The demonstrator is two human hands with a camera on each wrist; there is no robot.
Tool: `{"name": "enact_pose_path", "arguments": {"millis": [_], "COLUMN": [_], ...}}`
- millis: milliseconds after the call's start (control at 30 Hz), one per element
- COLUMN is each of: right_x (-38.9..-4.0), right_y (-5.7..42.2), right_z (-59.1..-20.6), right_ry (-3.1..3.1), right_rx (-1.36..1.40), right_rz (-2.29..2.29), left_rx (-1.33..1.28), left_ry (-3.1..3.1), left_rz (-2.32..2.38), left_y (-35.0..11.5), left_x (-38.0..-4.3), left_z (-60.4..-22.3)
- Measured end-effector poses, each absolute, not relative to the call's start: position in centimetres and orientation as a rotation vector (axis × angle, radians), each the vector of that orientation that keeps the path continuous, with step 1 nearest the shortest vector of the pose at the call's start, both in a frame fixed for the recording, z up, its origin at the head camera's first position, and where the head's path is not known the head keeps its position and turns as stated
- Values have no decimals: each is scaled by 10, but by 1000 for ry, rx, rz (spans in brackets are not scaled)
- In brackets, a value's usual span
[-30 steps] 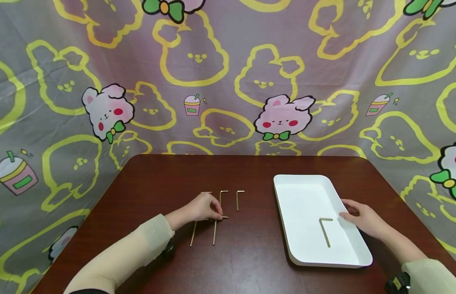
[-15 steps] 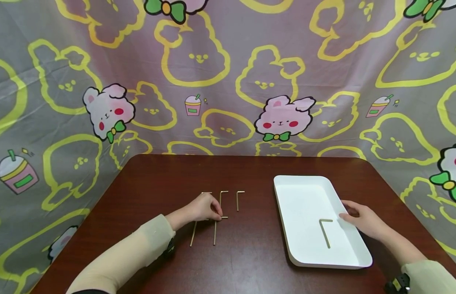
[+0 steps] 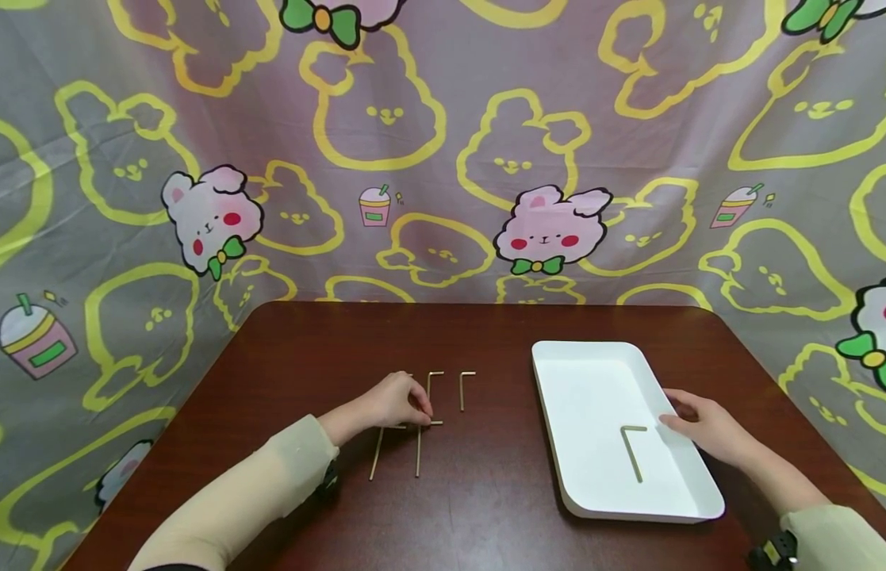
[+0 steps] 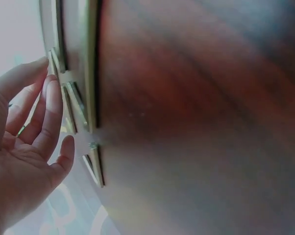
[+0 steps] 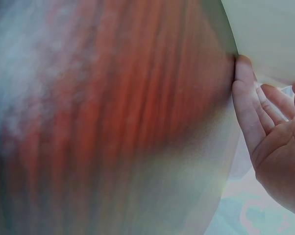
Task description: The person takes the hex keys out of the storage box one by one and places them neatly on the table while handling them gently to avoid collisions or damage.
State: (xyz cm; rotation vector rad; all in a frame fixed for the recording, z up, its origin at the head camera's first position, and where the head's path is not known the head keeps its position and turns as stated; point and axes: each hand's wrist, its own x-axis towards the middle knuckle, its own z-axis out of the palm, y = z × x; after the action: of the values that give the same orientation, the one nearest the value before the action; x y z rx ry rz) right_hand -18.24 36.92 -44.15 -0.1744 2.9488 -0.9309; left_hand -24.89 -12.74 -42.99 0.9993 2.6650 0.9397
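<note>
My left hand pinches the short bent end of an L-shaped hex key between thumb and fingertips; its long arm lies on the table. In the left wrist view the thumb and fingers meet at that bend. Beside it lies another hex key, partly under the hand. Two smaller hex keys lie farther back, and a further one is mostly hidden behind the hand. My right hand grips the right rim of a white tray, thumb inside. One hex key lies in the tray.
The brown wooden table has rounded far corners. A patterned cloth with cartoon rabbits hangs behind and at both sides. The tray's raised walls stand between the loose keys and my right hand.
Hardly anything differs. The left hand stays at the same hex key and the right hand stays on the tray's rim; the view shifts very slightly.
</note>
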Motion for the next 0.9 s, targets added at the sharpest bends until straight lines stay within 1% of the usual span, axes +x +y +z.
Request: {"name": "enact_pose_path", "arguments": {"millis": [200,633,900], "right_x": [-183,-182,-183], "right_y": [369,372,370], "right_z": [-441,-441,-442], "right_ry": [2946,2951,2948], "right_rx": [-178,-198,-197], "right_rz": [-924,-942,-941], "left_rx": [952,1045,1151], "left_ry": [2651,2657,2565], "left_rz": [975,959,982], "left_y": [-122,-97,-70], "left_x": [-250,-260,-263], "left_z": [-418,-386,-373]}}
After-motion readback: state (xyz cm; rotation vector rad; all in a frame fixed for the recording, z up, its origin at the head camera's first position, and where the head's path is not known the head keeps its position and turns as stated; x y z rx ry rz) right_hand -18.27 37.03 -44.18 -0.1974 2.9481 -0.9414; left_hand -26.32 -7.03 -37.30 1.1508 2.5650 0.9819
